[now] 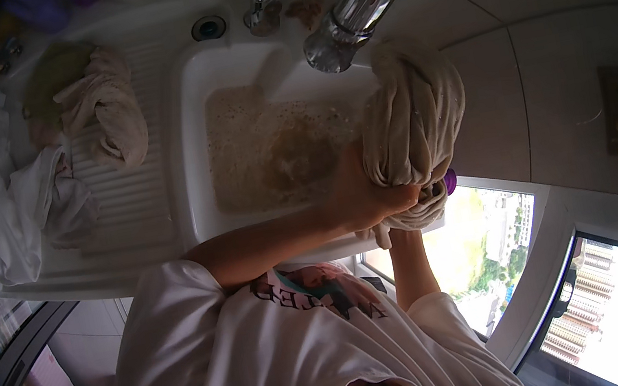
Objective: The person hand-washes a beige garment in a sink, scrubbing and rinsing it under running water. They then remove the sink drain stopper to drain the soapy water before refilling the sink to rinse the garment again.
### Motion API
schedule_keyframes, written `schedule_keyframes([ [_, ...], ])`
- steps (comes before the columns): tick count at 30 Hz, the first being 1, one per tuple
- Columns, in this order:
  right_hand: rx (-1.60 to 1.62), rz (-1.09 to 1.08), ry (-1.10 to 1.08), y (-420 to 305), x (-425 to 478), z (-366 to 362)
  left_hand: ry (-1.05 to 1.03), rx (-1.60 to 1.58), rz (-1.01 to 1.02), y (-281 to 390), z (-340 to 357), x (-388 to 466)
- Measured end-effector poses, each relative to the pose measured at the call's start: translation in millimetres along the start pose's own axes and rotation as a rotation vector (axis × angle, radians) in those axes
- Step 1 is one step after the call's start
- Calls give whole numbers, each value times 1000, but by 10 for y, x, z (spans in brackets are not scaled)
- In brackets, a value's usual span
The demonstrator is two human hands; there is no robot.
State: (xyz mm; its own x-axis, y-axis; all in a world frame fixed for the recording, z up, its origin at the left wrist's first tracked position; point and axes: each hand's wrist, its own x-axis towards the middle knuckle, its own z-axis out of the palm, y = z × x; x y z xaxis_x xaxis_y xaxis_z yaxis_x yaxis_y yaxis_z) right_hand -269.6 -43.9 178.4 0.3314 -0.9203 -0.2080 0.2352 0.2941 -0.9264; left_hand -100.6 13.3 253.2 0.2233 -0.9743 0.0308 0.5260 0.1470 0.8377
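Note:
A bulky beige wet cloth (413, 112) hangs in thick folds over the right side of the white sink (193, 151). Around its gathered lower part my left hand (375, 197) is closed, with my left forearm reaching across from the left. My right forearm comes up beneath the lower folds; my right hand is hidden behind the cloth. Cloudy brown water (271, 156) with small bubbles lies in the basin. A large chrome faucet (338, 42) reaches over the basin's back right corner, close to the top of the cloth.
On the ribbed drainboard (126, 191) lie a twisted beige cloth (115, 115), a greenish cloth (55, 73) and white cloths (15, 214). A smaller chrome faucet (265, 8) stands behind the sink. A tiled wall (485, 100) and windows (480, 249) border the right side. A purple object (451, 181) shows beside the held cloth.

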Motion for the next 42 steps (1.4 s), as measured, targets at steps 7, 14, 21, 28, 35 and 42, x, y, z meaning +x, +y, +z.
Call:
schedule_keyframes([
  [7,-35,15,-87,-160,-222,-17,-280,118,-174,82,-96,-55],
  [14,-72,36,-182,-314,-315,21,-333,176,46,25,-37,-96],
  [21,-122,88,-358,-458,-254,169,-264,386,486,20,0,-7],
  [28,-233,210,-650,-581,57,519,-530,353,311,86,-43,-20],
  [35,-400,298,-783,-560,463,306,-475,351,531,40,21,33],
  [42,-459,110,-993,-572,541,416,-521,342,493,15,-31,5],
])
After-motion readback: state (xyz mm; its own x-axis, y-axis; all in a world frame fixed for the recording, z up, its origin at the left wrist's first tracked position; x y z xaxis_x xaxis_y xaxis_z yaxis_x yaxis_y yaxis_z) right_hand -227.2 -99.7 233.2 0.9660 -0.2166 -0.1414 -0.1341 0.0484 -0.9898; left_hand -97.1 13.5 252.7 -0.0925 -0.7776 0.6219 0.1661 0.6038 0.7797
